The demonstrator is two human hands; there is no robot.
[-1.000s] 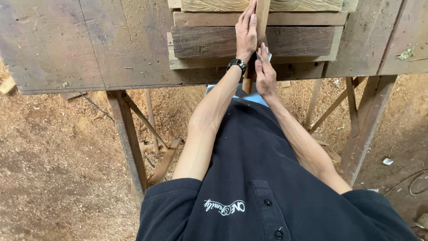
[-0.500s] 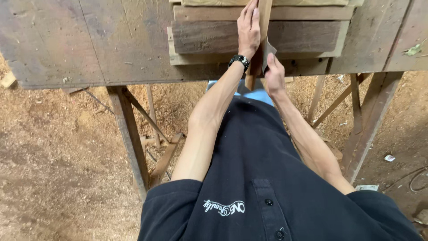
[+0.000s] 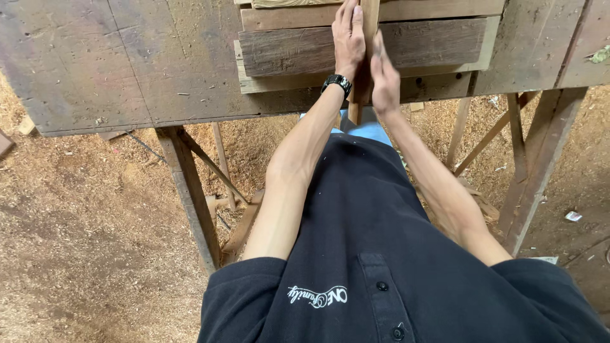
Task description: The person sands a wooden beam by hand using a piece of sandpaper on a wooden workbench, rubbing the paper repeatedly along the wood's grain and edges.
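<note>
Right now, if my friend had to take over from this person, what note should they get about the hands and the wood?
Left hand: lies flat against the left side of the narrow wooden strip, black watch on the wrist.
Right hand: presses the strip's right side, lower down.
The strip stands on edge across the stacked boards on the workbench, its near end past the bench edge.
Done: strip held between both palms.
Left: cannot tell from this view.

Wooden strip (image 3: 367, 38), narrow, light brown.
Stands on edge across stacked planks (image 3: 305, 51) on the workbench (image 3: 127, 63), pressed between left hand (image 3: 349, 37) and right hand (image 3: 385, 79); its near end overhangs the bench edge.
</note>
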